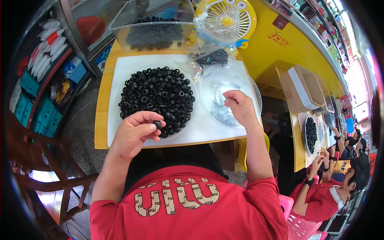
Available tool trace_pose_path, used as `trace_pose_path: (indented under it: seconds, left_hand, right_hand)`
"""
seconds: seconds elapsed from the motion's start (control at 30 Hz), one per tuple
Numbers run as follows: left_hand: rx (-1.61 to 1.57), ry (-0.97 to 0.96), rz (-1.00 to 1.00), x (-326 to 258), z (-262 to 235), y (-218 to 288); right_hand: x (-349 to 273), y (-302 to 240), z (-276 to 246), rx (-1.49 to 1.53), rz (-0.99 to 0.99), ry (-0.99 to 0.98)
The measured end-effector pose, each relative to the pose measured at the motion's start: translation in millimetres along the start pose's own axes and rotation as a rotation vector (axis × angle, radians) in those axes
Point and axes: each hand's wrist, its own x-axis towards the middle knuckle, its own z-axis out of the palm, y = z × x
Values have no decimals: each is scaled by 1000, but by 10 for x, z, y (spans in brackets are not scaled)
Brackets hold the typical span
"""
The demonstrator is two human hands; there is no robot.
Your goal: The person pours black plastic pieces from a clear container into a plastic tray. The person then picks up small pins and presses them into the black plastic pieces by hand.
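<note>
My left hand (pixel 136 132) pinches a small round black part (pixel 157 124) between thumb and fingertips, at the near edge of a round tray (pixel 197 105). Heaped in that tray are many black ring-like pieces (pixel 156 94), several showing a hole through them. Over a clear round plate (pixel 208 80) to the right, my right hand (pixel 243 107) has thumb and forefinger pressed together; whatever they hold is too small to make out. Tiny silvery pieces (pixel 222 112) lie scattered on the plate, just left of and below these fingertips.
A clear plastic bin (pixel 152 30) of black pieces stands at the table's back, beside a yellow fan (pixel 228 20). A plastic bag (pixel 212 56) with dark contents lies behind the plate. Shelves are at left; a seated co-worker (pixel 320 196) and cardboard box (pixel 304 88) at right.
</note>
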Motion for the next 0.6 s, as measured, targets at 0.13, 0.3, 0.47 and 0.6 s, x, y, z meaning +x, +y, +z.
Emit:
trace_pose_path:
  seconds: [0.13,0.3,0.47,0.6]
  left_hand:
    - [-62,-9,-2,-7,109,-68]
    - [-159,-6,-51,-17,180,-125]
    - [-313,3,-90,-74,174,-163]
    - [-364,-9,-42,-88,153,-213]
  right_hand:
    - [-149,-265,39,205,107,-22]
    - [-430,-847,233,564,-144,-241]
    - [-484,-1028,462,477,-320,-316]
    - [-491,-1068,551,456,-375,-316]
